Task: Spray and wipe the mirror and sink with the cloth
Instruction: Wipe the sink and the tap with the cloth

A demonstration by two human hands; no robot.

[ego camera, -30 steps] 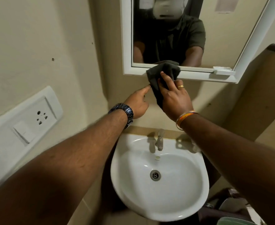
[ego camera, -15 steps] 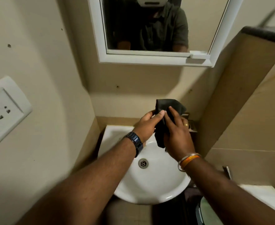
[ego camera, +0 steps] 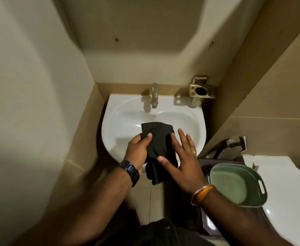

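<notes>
Lowered from the mirror frame, where it was pressed a second ago, the cloth point(ego camera: 159, 148) is now held over the front part of the white sink point(ego camera: 195, 121), and the mirror is no longer seen. It is a dark, almost black cloth, matte and softly creased. Its upper part is spread over the basin, while its lower part is bunched into folds and hangs past the sink's front rim. The cloth's left edge is gripped by the left hand point(ego camera: 137, 150), whose fingers are curled round it with the thumb laid on top; a dark wristwatch point(ego camera: 130, 172) is worn on that wrist. The right hand point(ego camera: 183, 164) is held flat and spread, its straight fingers laid against the cloth's right side, nothing being clasped. A ring is worn on one finger and bangles point(ego camera: 201, 193) on the wrist. A metal tap point(ego camera: 154, 96) is mounted at the sink's back rim, and a green tub point(ego camera: 238, 183) is seen at the right.
</notes>
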